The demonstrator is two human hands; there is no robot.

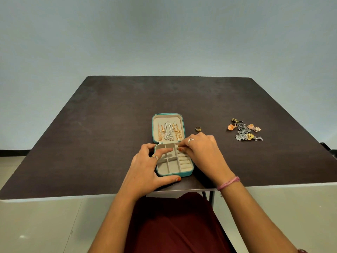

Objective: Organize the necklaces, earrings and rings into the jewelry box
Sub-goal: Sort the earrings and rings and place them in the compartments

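The teal jewelry box [184,174] lies open near the table's front edge. Several gold and silver necklaces [168,132] hang in its raised lid. My left hand [145,168] grips the box's base, thumb along the front wall and fingers over the left compartments. My right hand [200,148] hovers over the ring rolls [185,162] at the base's right side. Its bunched fingertips pinch what looks like a small ring, mostly hidden, at the top rolls. A gold ring [198,129] lies on the table just right of the lid. A heap of earrings [244,131] sits further right.
The dark table [109,125] stands against a pale wall; its front edge runs just below the box. The divided compartments [171,166] in the base hold nothing visible. My lap in dark red cloth shows below the table.
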